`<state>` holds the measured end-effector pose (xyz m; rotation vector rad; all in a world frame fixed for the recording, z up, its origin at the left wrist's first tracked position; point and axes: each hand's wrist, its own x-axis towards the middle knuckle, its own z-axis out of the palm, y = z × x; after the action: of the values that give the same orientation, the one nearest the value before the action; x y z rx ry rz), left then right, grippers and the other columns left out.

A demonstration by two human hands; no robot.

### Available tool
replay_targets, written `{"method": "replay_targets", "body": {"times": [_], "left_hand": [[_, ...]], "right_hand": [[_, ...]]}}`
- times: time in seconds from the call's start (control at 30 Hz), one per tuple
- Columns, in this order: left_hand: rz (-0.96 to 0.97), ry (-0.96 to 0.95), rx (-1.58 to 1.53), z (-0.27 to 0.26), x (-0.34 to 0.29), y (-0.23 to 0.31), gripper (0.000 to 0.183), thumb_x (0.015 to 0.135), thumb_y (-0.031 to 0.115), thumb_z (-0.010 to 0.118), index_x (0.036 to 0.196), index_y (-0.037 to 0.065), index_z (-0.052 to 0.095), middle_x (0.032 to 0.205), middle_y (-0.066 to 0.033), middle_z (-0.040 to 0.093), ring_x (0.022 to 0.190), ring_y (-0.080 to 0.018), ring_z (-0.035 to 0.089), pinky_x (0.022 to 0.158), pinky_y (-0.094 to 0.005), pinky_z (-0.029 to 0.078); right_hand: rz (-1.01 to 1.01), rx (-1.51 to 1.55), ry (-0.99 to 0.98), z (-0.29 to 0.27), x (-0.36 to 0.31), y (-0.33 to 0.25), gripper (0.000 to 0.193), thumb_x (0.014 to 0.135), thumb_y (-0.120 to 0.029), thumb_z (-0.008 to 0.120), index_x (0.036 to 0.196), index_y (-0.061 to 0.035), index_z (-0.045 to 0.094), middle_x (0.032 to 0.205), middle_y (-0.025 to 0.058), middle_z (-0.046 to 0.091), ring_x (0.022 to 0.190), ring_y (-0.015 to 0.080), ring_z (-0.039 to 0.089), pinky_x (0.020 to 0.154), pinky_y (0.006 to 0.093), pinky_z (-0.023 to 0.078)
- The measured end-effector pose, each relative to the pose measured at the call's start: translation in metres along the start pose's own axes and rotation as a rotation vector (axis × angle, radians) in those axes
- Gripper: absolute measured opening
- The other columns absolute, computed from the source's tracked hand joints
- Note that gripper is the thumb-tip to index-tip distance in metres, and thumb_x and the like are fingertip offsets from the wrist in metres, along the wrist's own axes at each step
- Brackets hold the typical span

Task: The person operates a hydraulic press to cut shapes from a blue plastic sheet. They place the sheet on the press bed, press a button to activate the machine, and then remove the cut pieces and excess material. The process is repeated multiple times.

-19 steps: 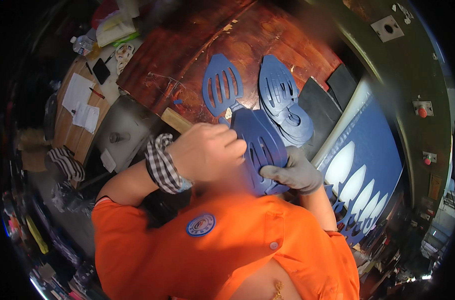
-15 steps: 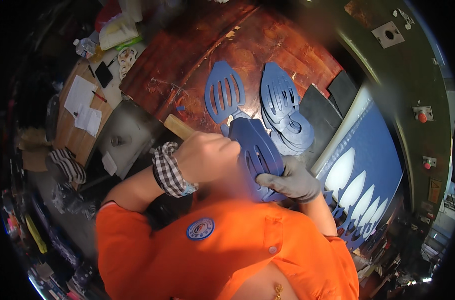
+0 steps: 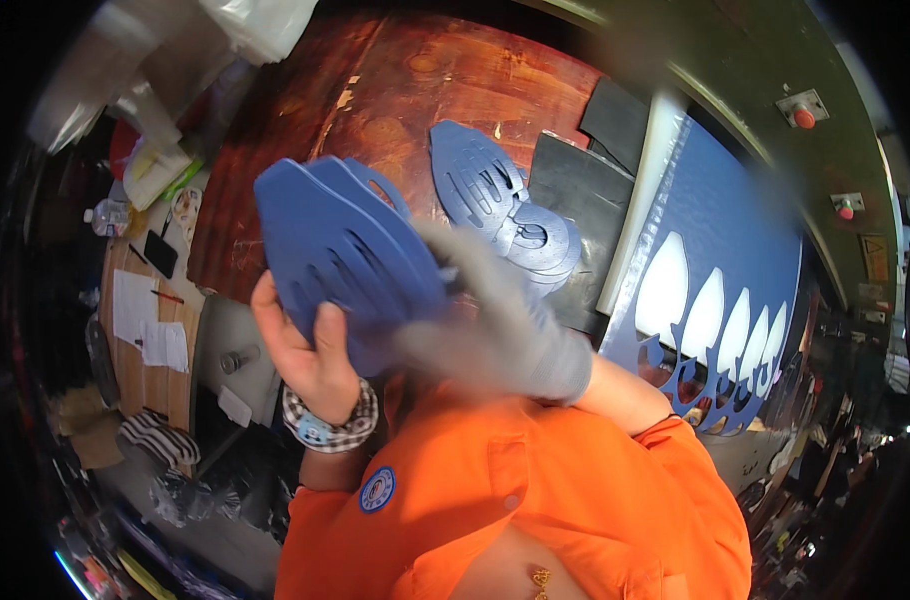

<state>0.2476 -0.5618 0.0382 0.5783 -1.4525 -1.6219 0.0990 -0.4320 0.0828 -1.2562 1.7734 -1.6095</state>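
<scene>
A thick stack of blue slotted, leaf-shaped sheet pieces [image 3: 350, 240] is raised above the table, tilted, its layers fanned a little at the top. My bare left hand [image 3: 315, 350], with a checked band at the wrist, grips its lower left side, thumb across the front face. At the stack's lower right is my right hand [image 3: 495, 320] in a grey glove; motion smears its fingers, so their hold cannot be made out. More blue slotted pieces [image 3: 480, 185] lie fanned on the red-brown wooden table [image 3: 405, 85], their rounded ends overlapping.
Black flat pads [image 3: 583, 190] lie right of the loose pieces. Beyond them is a blue sheet [image 3: 720, 200] with leaf-shaped cutouts, beside a green machine frame with red buttons [image 3: 803, 117]. On the left, a side desk holds papers [image 3: 135, 308], a phone [image 3: 160, 253] and a bottle [image 3: 108, 217].
The stack has moved left and up, and my left hand, a fist before, now grips it. The right glove has moved left. A wooden handle by my left hand is out of sight.
</scene>
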Motion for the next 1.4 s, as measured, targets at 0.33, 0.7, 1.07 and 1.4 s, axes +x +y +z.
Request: {"method": "replay_targets", "body": {"times": [0.33,0.7,1.07,1.4], "left_hand": [[-0.087,-0.056,0.826,-0.030,0.062,-0.087,0.071,0.088,0.012,0.068,0.145,-0.009,0.032,0.137,-0.0299,0.044,0.123,-0.0433,0.048,0.105,-0.0451,0.041],[0.219,-0.369,0.937,0.041,0.047,-0.045,0.055,0.089,0.011,0.067,0.139,0.001,0.048,0.137,-0.0205,0.049,0.126,-0.0367,0.049,0.105,-0.0445,0.040],[0.430,-0.747,0.499,0.141,0.014,-0.013,0.070,0.070,0.013,0.085,0.129,-0.006,0.054,0.103,-0.0140,0.060,0.090,-0.0257,0.063,0.078,-0.0335,0.053],[0.478,-1.378,0.451,0.180,-0.003,0.001,0.067,0.067,0.048,0.087,0.100,0.001,0.053,0.072,-0.0110,0.053,0.067,-0.0272,0.059,0.062,-0.0343,0.050]], "right_hand": [[0.376,-0.844,0.144,-0.069,0.032,0.117,0.048,0.084,-0.043,0.066,0.111,-0.0026,0.064,0.109,0.0198,0.064,0.105,0.0374,0.059,0.092,0.0467,0.046],[0.236,-0.483,0.403,-0.049,0.026,0.091,0.022,0.088,-0.019,0.069,0.103,-0.0069,0.058,0.090,0.0151,0.067,0.077,0.0363,0.063,0.068,0.0419,0.051],[0.590,0.604,0.580,-0.082,-0.066,0.004,0.018,0.089,-0.013,0.068,0.098,0.0028,0.069,0.088,0.0009,0.068,0.075,0.0061,0.059,0.068,0.0217,0.050],[0.658,0.302,0.512,-0.103,-0.141,-0.025,0.018,0.088,-0.010,0.065,0.075,0.0011,0.065,0.069,-0.0031,0.058,0.064,0.0029,0.051,0.054,0.0226,0.041]]}}
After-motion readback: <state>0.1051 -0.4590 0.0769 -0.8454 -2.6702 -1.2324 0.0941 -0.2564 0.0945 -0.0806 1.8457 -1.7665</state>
